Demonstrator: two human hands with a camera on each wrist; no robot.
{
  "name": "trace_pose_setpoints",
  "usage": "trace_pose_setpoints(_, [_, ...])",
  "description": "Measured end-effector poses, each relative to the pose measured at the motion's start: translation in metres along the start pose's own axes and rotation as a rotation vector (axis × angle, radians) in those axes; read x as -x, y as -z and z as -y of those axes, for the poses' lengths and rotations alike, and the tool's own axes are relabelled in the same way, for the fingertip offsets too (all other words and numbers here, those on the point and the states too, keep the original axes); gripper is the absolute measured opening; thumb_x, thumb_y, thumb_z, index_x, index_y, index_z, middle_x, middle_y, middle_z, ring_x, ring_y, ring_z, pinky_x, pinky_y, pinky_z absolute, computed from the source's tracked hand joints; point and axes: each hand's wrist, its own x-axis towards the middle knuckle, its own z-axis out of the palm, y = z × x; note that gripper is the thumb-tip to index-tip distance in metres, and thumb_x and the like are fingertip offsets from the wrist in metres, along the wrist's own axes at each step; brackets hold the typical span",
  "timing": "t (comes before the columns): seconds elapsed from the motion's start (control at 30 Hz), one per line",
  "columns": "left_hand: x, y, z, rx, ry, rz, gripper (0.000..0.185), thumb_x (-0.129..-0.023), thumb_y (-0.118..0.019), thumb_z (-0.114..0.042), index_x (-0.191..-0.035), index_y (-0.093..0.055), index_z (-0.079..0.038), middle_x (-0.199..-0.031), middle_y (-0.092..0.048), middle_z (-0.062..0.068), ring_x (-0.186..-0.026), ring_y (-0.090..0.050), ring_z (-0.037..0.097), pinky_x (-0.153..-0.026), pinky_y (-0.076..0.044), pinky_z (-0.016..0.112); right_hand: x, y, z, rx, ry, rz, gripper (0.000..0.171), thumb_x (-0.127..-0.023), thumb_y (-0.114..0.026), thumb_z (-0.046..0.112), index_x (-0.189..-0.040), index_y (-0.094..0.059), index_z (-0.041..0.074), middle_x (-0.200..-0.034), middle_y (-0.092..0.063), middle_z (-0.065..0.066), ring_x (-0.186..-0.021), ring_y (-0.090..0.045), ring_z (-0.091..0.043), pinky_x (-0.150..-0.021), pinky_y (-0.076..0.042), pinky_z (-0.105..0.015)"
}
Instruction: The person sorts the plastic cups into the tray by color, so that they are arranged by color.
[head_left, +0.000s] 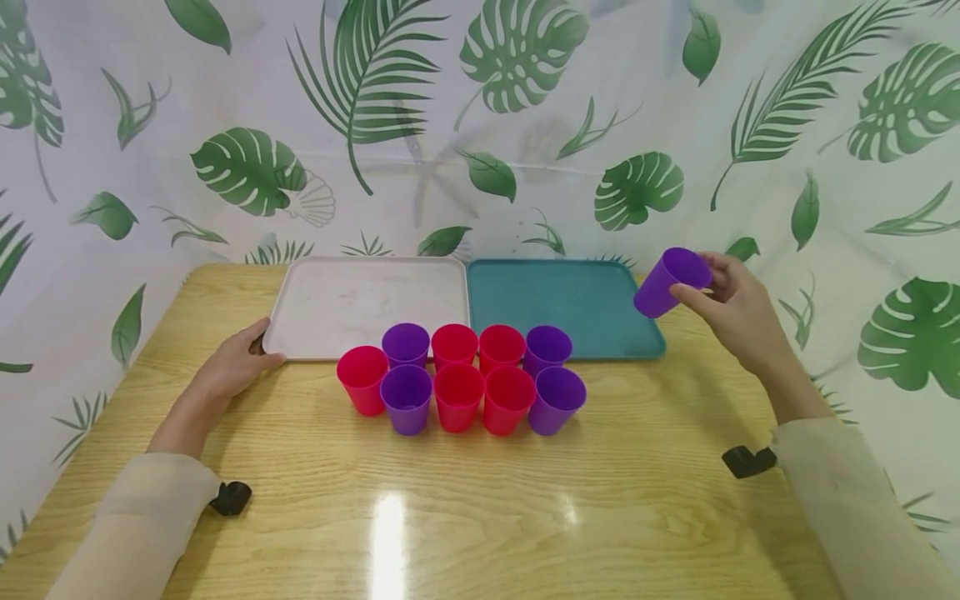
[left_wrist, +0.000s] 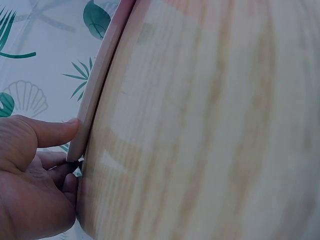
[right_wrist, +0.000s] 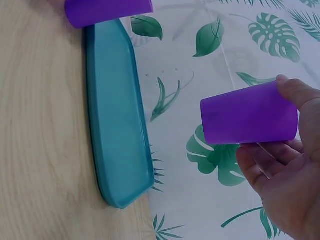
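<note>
A purple cup point(head_left: 660, 287) hangs tilted in the air at the teal tray's right end. My right hand point(head_left: 731, 304) holds it, thumb on one side and fingers on the other, as the right wrist view also shows. My left hand point(head_left: 238, 360) is at the near left corner of the white tray point(head_left: 360, 292). In the left wrist view its thumb lies against the tray rim point(left_wrist: 82, 127), and the other fingers curl below that edge. Several red cups point(head_left: 459, 400) and purple cups point(head_left: 557, 402) stand upright, mouths up, in two rows before the trays.
The teal tray point(head_left: 555, 292) lies right beside the white one along the table's back. The back cups overlap both trays' near edges in the head view. A leaf-printed cloth point(head_left: 420, 125) hangs behind the wooden table point(head_left: 480, 517). Dark wrist cameras point(head_left: 232, 498) sit by both sleeves.
</note>
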Motion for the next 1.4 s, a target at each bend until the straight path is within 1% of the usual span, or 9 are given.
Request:
trace_pose_setpoints(0.1, [0.0,0.0,0.0,-0.01,0.003,-0.003,0.081,-0.108,-0.054,-0.012,-0.161,0.006,0.003,-0.167,0.002,0.031,-0.154,-0.007,0.046,-0.123,-0.016,0.057,-0.007,0.003,-0.002,-0.002,-0.021,-0.031,0.061,-0.101,-0.069,0.027,-0.147,-0.041,-0.001,-0.12,-0.064,0.014,-0.101,-0.065,-0.001,-0.085,-0.051,-0.01])
trace_pose_setpoints(0.23, [0.0,0.0,0.0,-0.02,0.0,-0.007,0.081,-0.108,-0.054,-0.012,-0.162,0.005,0.003,-0.167,0.0,0.031,-0.154,-0.008,0.047,-0.123,-0.016,0.057,-0.018,0.006,-0.007,-0.018,-0.035,-0.064,0.059,-0.101,-0.07,0.027,-0.145,-0.043,-0.001,-0.116,-0.064,0.015,-0.101,-0.065,-0.001,-0.085,-0.051,-0.01])
trace_pose_setpoints(0.43, [0.0,-0.001,0.001,-0.005,-0.004,-0.011,0.079,-0.108,-0.053,-0.01,-0.162,0.003,0.003,-0.167,0.0,0.03,-0.154,-0.008,0.046,-0.123,-0.017,0.057,-0.034,0.01,-0.013,-0.003,-0.077,-0.068,0.069,-0.1,-0.069,0.034,-0.151,-0.038,-0.003,-0.125,-0.063,0.005,-0.107,-0.061,-0.002,-0.088,-0.048,-0.01])
trace_pose_setpoints(0.67, [0.0,-0.002,0.0,-0.002,-0.002,-0.019,0.079,-0.107,-0.053,-0.008,-0.162,0.002,0.004,-0.167,-0.001,0.031,-0.154,-0.009,0.046,-0.123,-0.017,0.057,-0.049,0.007,-0.015,-0.046,-0.08,-0.096,0.069,-0.1,-0.07,0.032,-0.148,-0.038,-0.005,-0.114,-0.065,0.014,-0.103,-0.063,-0.001,-0.087,-0.05,-0.011])
trace_pose_setpoints(0.83, [0.0,-0.002,0.001,-0.006,0.003,-0.026,0.079,-0.107,-0.053,-0.009,-0.162,0.002,0.003,-0.167,-0.002,0.03,-0.154,-0.008,0.046,-0.124,-0.016,0.057,-0.058,0.005,-0.015,-0.005,-0.107,-0.099,0.075,-0.099,-0.069,0.041,-0.152,-0.036,-0.002,-0.128,-0.064,0.0,-0.113,-0.06,-0.006,-0.092,-0.048,-0.014])
trace_pose_setpoints(0.93, [0.0,-0.001,0.001,-0.011,0.012,-0.029,0.079,-0.107,-0.054,-0.01,-0.162,0.002,0.002,-0.167,-0.001,0.03,-0.154,-0.007,0.046,-0.124,-0.015,0.057,-0.065,0.004,-0.014,-0.001,-0.109,-0.108,0.075,-0.099,-0.068,0.042,-0.152,-0.037,-0.001,-0.131,-0.063,-0.006,-0.116,-0.058,-0.01,-0.092,-0.046,-0.017])
trace_pose_setpoints(1.07, [-0.001,-0.001,0.002,-0.009,0.018,-0.026,0.079,-0.108,-0.053,-0.011,-0.162,0.003,0.002,-0.168,0.0,0.029,-0.155,-0.007,0.045,-0.124,-0.015,0.056,-0.074,-0.001,-0.016,-0.031,-0.11,-0.118,0.073,-0.1,-0.067,0.041,-0.151,-0.036,-0.002,-0.13,-0.061,-0.007,-0.115,-0.056,-0.012,-0.091,-0.047,-0.015])
trace_pose_setpoints(1.23, [-0.001,-0.001,0.001,0.001,-0.008,-0.024,0.078,-0.108,-0.053,-0.009,-0.162,0.002,0.005,-0.167,-0.001,0.03,-0.155,-0.007,0.045,-0.124,-0.016,0.056,-0.083,-0.006,-0.02,-0.057,-0.152,-0.135,0.075,-0.1,-0.066,0.042,-0.151,-0.033,-0.001,-0.133,-0.057,-0.009,-0.117,-0.055,-0.012,-0.093,-0.048,-0.015])
trace_pose_setpoints(1.4, [-0.001,0.0,-0.001,-0.007,-0.011,-0.027,0.078,-0.108,-0.053,-0.008,-0.162,0.001,0.005,-0.167,-0.001,0.03,-0.155,-0.007,0.045,-0.124,-0.016,0.056,-0.091,-0.014,-0.022,-0.08,-0.181,-0.159,0.074,-0.099,-0.068,0.041,-0.15,-0.034,-0.001,-0.127,-0.058,-0.003,-0.114,-0.056,-0.009,-0.091,-0.048,-0.015])
